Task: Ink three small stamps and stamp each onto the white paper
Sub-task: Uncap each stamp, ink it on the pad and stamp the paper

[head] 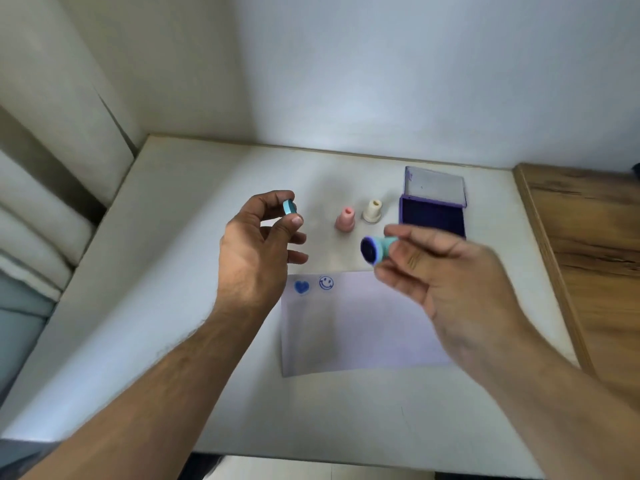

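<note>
the right hand [446, 275] holds the blue stamp [375, 249] above the counter [173, 271], its fingers [394, 232] closed around the body, and the dark inked face looks toward the left and a little toward the camera. the left hand [256, 251] holds the blue cap [289, 206] pinched between thumb and first finger, the other fingers loosely curled. this hand is blurred, so it seems to be in motion.

the paper [363, 323] lies on the counter just below both hands. it carries two blue prints in its far left corner: a heart [301, 287] and, just right of it, a smiley [326, 283]. so i judge that two stamps are done and the blue one is the third. the face looks already dark with ink, but i cannot tell if it is wet enough.

to do this step well, the stamp should be turned so the face points straight down, then brought to the free place right of the smiley, not over it. it should be pressed flat and lifted straight up, without sliding, or the print will smear.

the ink pad [432, 216] stands open beyond the paper, at its far right side, with the lid [434, 187] up behind it. the pink stamp [345, 219] and the cream stamp [372, 211] stand upright left of the pad, beyond the paper, apart from each other and from both hands.
</note>
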Available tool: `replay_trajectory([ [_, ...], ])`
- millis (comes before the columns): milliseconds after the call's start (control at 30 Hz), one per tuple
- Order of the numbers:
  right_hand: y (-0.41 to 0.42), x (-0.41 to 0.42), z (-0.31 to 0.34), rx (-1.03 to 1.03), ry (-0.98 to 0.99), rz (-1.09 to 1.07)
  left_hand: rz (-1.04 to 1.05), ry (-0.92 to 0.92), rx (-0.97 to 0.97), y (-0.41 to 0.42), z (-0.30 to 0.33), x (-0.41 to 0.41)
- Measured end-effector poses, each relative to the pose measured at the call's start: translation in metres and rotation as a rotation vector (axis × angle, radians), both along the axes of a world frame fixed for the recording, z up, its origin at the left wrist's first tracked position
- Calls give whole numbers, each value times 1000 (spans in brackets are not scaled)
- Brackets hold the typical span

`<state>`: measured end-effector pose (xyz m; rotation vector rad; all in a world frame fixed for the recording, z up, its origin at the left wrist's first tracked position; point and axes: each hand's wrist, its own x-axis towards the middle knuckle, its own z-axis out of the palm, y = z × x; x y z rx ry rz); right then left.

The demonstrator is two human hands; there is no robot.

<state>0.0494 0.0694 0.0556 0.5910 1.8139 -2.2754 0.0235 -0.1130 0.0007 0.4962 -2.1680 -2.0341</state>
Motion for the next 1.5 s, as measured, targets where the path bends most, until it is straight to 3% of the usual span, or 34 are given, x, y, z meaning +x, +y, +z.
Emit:
replay_trajectory([
  [167,-3,10,-22,-298,-239,-42,-10,-24,-38,2,2,2],
  [333,0,6,-24,-483,-274,-91,-53,-75,-83,5,-4,7],
  [433,1,4,-26,-474,-269,-56,-47,-75,-107,5,-7,9],
  [533,-1,0,-32,-340,-206,17,-32,-83,-118,3,-10,8],
  [667,0,-4,-39,394,154,138,-29,-90,-109,3,-13,9],
  [800,0,-1,-41,755,406,190,-34,-97,-98,2,-13,7],
  [1100,-4,-3,-57,947,564,334,-49,-119,-54,0,-13,7],
  [1500,-7,-3,-58,1012,510,382,-75,-164,-59,-2,-12,6],
])
